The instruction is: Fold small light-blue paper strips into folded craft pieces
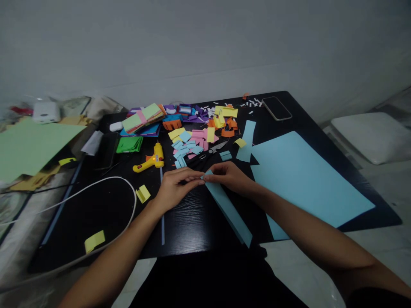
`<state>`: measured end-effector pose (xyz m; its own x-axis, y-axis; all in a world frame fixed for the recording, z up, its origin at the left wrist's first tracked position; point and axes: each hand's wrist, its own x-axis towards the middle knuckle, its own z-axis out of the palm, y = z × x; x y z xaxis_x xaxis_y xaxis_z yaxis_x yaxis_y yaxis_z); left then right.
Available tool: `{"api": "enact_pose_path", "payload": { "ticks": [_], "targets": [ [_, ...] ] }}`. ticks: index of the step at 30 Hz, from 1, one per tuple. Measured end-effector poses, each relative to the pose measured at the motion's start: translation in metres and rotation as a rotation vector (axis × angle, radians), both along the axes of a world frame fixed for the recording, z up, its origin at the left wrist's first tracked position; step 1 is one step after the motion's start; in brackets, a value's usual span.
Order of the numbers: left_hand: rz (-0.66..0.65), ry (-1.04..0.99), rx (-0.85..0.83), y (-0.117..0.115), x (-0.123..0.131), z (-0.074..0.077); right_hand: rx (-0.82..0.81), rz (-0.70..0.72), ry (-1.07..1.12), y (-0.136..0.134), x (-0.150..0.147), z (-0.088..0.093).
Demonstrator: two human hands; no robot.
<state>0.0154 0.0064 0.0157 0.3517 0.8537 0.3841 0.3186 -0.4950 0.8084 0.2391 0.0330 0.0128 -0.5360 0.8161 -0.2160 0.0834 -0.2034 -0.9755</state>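
Had the long blue strip (228, 209) slanting across the black surface (189, 226), with its near end by the edge and its far end pinched in a fingertip grip by both the left hand (175, 184) and the right hand (230, 174). Looked creased lengthwise but not yet split into short bits, so probably mid-fold. Had the large blue sheet (308, 184) flat to the right, mostly whole, so seemingly plenty left. Had the yellow glue gun (150, 161) off left, out of hand. Past that, had folded blue pieces (182, 153) heaped with pink pieces (199, 134) beside the scissors (218, 147), suggesting a decent batch done. Couldn't tell about any gluing. Farther back, had white scraps (211, 112).
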Motion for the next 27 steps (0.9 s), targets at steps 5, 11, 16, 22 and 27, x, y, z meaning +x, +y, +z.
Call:
{"api": "enact_pose_path", "payload": {
  "ticks": [5,11,16,22,27],
  "targets": [
    [0.046,-0.017,-0.153,0.0015,0.0001,0.0019,-0.015,-0.014,-0.01,-0.0001,-0.0012,0.002],
    [0.02,0.089,-0.303,0.0001,0.0026,0.0038,-0.009,-0.002,-0.018,-0.0014,-0.0037,0.0006],
    [0.005,0.073,-0.323,0.0022,0.0003,0.0009,0.003,0.003,-0.051,-0.0002,-0.0019,-0.0008],
    [0.052,0.043,-0.271,0.005,-0.0006,0.0025,0.061,-0.051,-0.057,0.0006,-0.0016,-0.0034],
    [0.076,0.037,-0.25,0.006,-0.0014,0.0048,-0.003,-0.018,-0.069,-0.0015,-0.0023,0.0001]
  ]
}}
